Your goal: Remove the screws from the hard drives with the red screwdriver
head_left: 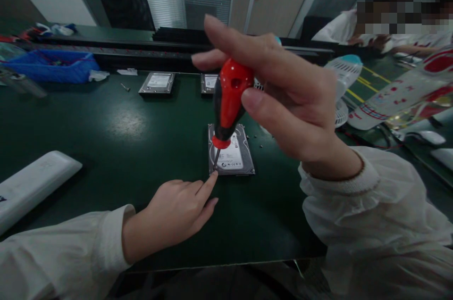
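A hard drive (236, 158) with a white label lies flat on the dark green table (134, 130). My right hand (283, 97) is closed round the top of a red and black screwdriver (228, 102), held upright with its tip on the drive's near left corner. My left hand (177, 212) rests on the table, its forefinger stretched out and touching that same corner beside the tip. Small screws (260, 142) lie loose to the right of the drive.
Two more hard drives (157, 83) (209, 83) lie at the back of the table. A blue bin (49, 65) stands far left, a white device (31, 182) at the left edge, a small fan (345, 87) at the right. Another person (389, 31) sits at the far right.
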